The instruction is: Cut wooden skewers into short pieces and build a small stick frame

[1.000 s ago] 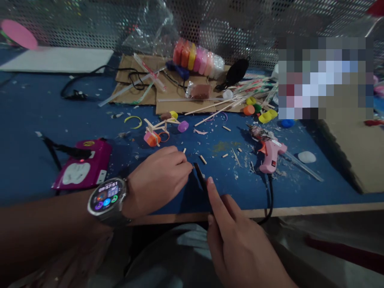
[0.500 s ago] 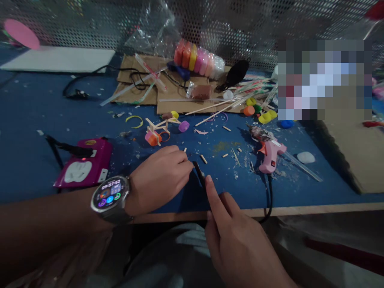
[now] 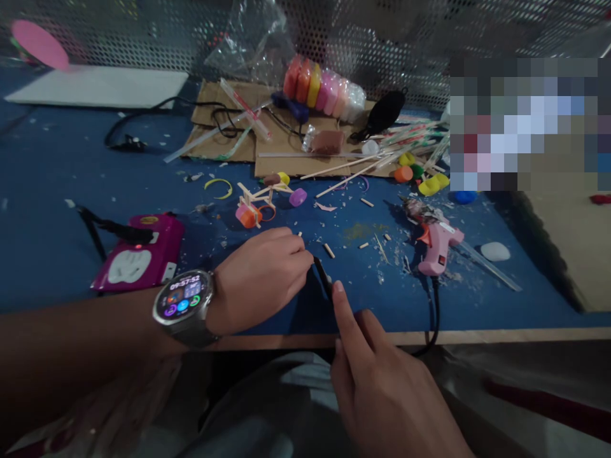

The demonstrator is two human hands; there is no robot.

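My left hand (image 3: 260, 277), with a smartwatch (image 3: 184, 300) on its wrist, rests near the front edge of the blue table (image 3: 57, 242). Its fingers are pinched together on something small that I cannot make out. My right hand (image 3: 382, 388) grips a thin black tool (image 3: 323, 277), the forefinger stretched along it. The tool's tip meets the left fingertips. Short wooden stick pieces (image 3: 329, 250) lie just beyond. A small model of sticks and bottle caps (image 3: 260, 203) stands behind the left hand.
A pink glue gun (image 3: 436, 240) lies to the right, its cord running over the table edge. A magenta power strip (image 3: 138, 254) sits at left. Cardboard (image 3: 286, 159), straws, skewers, coloured caps and clay tubs (image 3: 324, 92) crowd the back. A cardboard box (image 3: 568, 248) stands at right.
Both hands have held their pinch and grip at the same spot. The view has shifted slightly, so everything sits a little further right.
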